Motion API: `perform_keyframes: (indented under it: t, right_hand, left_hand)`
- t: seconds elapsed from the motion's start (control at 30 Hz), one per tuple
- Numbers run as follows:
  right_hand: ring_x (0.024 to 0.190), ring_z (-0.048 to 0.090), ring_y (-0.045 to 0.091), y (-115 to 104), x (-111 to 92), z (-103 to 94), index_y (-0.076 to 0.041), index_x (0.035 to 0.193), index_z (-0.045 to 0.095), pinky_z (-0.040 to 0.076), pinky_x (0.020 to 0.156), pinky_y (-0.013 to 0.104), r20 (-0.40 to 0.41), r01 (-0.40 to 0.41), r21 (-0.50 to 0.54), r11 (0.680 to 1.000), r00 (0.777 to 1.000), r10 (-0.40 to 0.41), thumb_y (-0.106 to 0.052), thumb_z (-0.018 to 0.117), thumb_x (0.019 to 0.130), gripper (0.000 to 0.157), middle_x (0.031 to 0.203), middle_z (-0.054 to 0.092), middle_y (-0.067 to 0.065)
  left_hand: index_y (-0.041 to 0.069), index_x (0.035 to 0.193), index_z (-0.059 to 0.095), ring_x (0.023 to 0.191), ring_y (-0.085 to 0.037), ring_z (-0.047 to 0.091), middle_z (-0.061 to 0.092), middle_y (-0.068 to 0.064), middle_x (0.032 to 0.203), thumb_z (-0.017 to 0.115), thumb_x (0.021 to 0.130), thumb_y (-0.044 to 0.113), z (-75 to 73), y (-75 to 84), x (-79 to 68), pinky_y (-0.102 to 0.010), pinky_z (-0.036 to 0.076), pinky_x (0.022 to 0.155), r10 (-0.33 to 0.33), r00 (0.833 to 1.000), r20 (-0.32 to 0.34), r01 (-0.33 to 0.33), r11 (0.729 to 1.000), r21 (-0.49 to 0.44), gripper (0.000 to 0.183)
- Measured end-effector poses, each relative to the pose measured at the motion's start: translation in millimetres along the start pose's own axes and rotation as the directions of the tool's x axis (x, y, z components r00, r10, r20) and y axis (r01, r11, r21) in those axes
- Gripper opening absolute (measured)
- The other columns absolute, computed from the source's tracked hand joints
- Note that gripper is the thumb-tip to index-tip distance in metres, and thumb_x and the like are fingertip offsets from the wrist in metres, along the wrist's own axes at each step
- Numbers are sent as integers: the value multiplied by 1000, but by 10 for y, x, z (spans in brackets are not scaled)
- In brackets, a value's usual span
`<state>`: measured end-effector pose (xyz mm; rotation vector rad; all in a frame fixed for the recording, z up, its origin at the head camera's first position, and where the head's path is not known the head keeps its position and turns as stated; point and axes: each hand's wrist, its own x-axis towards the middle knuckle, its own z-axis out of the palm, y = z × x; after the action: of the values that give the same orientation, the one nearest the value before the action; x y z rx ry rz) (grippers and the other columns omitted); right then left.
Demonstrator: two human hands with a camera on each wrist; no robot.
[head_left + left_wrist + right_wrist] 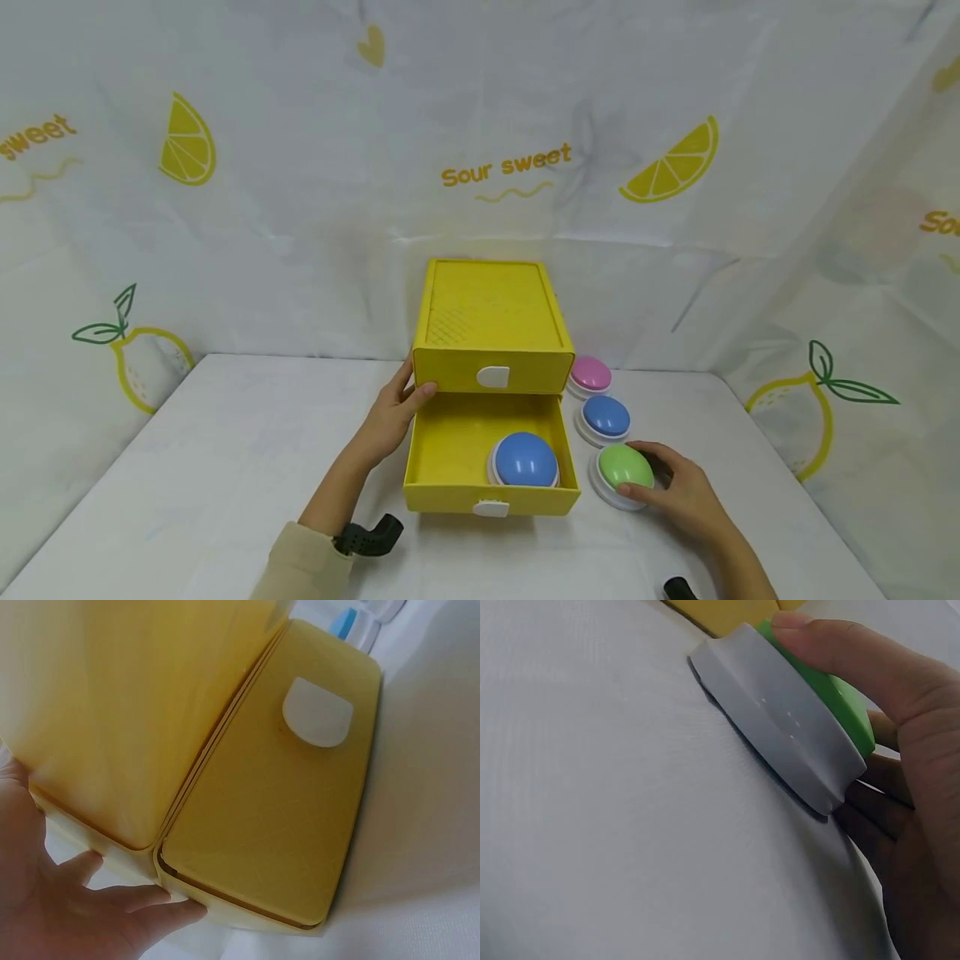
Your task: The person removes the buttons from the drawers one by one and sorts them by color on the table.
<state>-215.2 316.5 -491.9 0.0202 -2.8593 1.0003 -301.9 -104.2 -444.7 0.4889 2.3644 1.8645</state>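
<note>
A yellow two-drawer box (487,304) stands at the middle of the table, its upper drawer (457,371) closed and its lower drawer (442,500) pulled out. Inside the lower drawer, toward the right, sits a large blue push button (527,458) on a white base. My left hand (390,417) rests against the box's left side, thumb at the front edge; in the left wrist view its fingers (169,919) lie extended along that side. With thumb and fingers around its dome, my right hand (686,492) holds a green push button (624,467) beside the drawer. Its white base (780,712) shows in the right wrist view.
Behind the green one, a smaller blue push button (606,415) and a pink push button (591,373) line the box's right side. A white cloth (300,208) printed with lemons hangs behind the white table (247,433).
</note>
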Motion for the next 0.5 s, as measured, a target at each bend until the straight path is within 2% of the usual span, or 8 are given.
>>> perform_keyframes:
  t: [0.1, 0.3, 0.4, 0.5]
  right_hand:
    - [125, 61, 33, -10, 3, 34, -11, 136, 61, 52, 104, 39, -13, -8, 4, 1000, 1000, 9, -46, 86, 78, 72, 134, 66, 13]
    - [128, 60, 35, -32, 14, 49, -10, 137, 60, 52, 106, 41, -8, 4, 12, 1000, 1000, -4, -47, 84, 80, 73, 136, 64, 14]
    - [128, 60, 37, -42, 4, 12, -8, 139, 58, 53, 105, 41, -3, 39, 2, 999, 999, -39, -45, 83, 81, 73, 138, 64, 15]
    - [128, 59, 39, -115, -5, -66, -6, 142, 55, 53, 105, 46, -5, 62, 7, 998, 998, -62, -43, 80, 85, 72, 139, 62, 17]
  left_hand:
    - [32, 164, 5, 154, -40, 26, 10, -2, 172, 53, 105, 40, -7, -5, -2, -57, 32, 121, 8, 1000, 2, -8, 1000, 2, 76]
    - [33, 164, 6, 153, -41, 28, 10, 0, 172, 52, 105, 39, -15, -23, -6, -58, 33, 121, 11, 1000, -3, -11, 1000, 5, 75]
    - [29, 164, 6, 151, -44, 29, 10, -6, 172, 51, 106, 39, -8, -29, -8, -60, 34, 120, 37, 999, -5, -36, 999, 18, 75]
    - [31, 164, 6, 151, -44, 29, 11, -6, 172, 52, 106, 39, 3, -27, 0, -60, 34, 119, 42, 999, -6, -42, 999, 16, 74]
